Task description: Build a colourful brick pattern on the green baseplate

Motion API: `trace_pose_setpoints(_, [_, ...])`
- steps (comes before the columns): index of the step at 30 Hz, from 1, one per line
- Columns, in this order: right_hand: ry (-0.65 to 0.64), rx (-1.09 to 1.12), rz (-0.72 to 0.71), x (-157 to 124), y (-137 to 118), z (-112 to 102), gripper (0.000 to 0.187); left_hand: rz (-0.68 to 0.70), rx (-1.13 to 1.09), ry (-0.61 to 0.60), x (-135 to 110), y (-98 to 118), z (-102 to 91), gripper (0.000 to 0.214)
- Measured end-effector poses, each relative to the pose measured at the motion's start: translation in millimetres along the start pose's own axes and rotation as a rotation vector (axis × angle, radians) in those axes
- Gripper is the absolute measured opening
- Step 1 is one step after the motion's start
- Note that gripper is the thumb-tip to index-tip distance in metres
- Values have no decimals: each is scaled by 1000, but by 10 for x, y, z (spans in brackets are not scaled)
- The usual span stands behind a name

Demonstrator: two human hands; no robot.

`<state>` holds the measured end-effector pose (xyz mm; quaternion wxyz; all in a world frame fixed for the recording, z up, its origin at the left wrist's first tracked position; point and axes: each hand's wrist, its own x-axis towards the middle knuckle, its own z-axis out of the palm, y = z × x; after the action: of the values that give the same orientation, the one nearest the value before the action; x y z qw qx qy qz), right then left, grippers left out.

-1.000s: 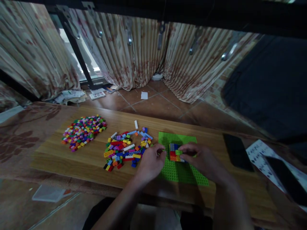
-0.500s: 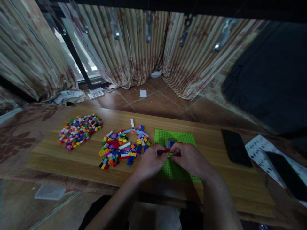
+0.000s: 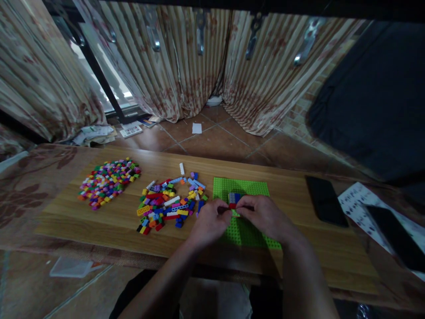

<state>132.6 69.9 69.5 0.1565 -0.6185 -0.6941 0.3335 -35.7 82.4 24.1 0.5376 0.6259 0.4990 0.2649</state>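
Observation:
A green baseplate (image 3: 245, 187) lies on the wooden board, with a small stack of blue, red and grey bricks (image 3: 233, 198) on it. My left hand (image 3: 210, 221) and my right hand (image 3: 263, 216) meet over the plate just in front of that stack, fingers pinched together. What they pinch is hidden between the fingertips. A heap of mixed longer bricks (image 3: 168, 204) lies just left of my left hand.
A second heap of small coloured bricks (image 3: 108, 180) lies at the board's left. A dark phone (image 3: 324, 200) lies right of the plate, and a printed sheet (image 3: 360, 202) with another dark device (image 3: 395, 236) farther right. Curtains hang behind, above a tiled floor.
My hands have drawn together over the baseplate; the right hand moved left off the brick stack. The view has shifted slightly.

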Motion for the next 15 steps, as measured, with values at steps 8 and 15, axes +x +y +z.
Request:
trace_pose_setpoints(8, [8,-23,9,17,11,25,17,-27,-85,-33,3,-31,20,7])
trace_pose_setpoints(15, [47,-53,36,36,14,40,16,-98,-133,-44,8,-30,61,7])
